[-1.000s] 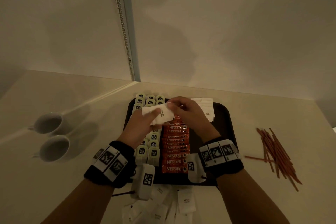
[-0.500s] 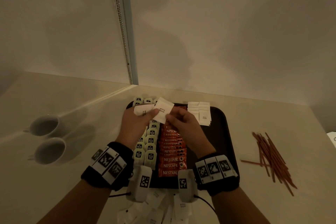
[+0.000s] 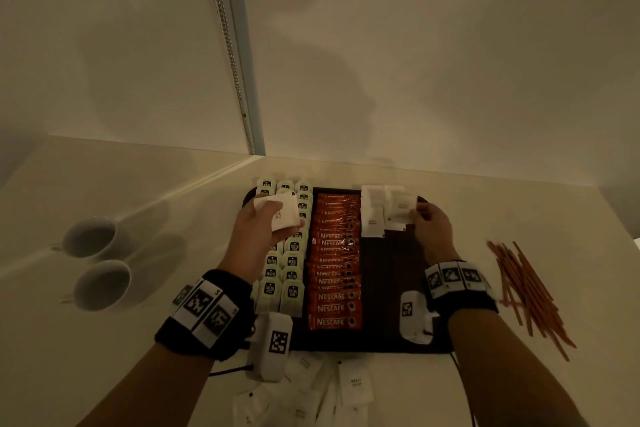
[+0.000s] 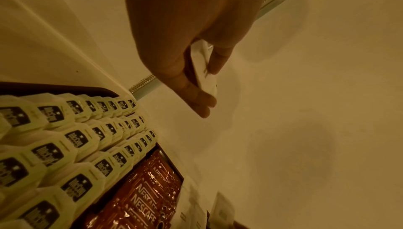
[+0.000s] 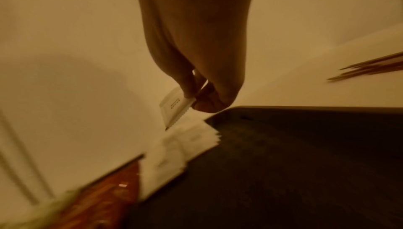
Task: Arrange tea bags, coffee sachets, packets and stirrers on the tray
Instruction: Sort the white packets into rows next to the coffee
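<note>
Pinching one white sugar packet (image 5: 174, 107) between thumb and fingertips, the right hand (image 3: 431, 229) hung over the far right corner of the dark tray (image 3: 391, 288), the packet just above the small group of white packets (image 3: 375, 215) already lying there. The left hand (image 3: 258, 236) gripped a small stack of white packets (image 3: 282, 215) between thumb and fingers, raised above the far end of the tea bags (image 3: 291, 274), which filled the tray's left side in rows. Beside them, down the middle, lay the overlapping red Nescafé sachets (image 3: 334, 274). The tray's right half, nearer the person, showed bare. More white packets (image 3: 311, 395) lay loose on the counter just before the tray's near edge, the brown stirrers (image 3: 530, 291) lay heaped on the counter to the tray's right, and two white cups (image 3: 97, 263) stood well to its left.
</note>
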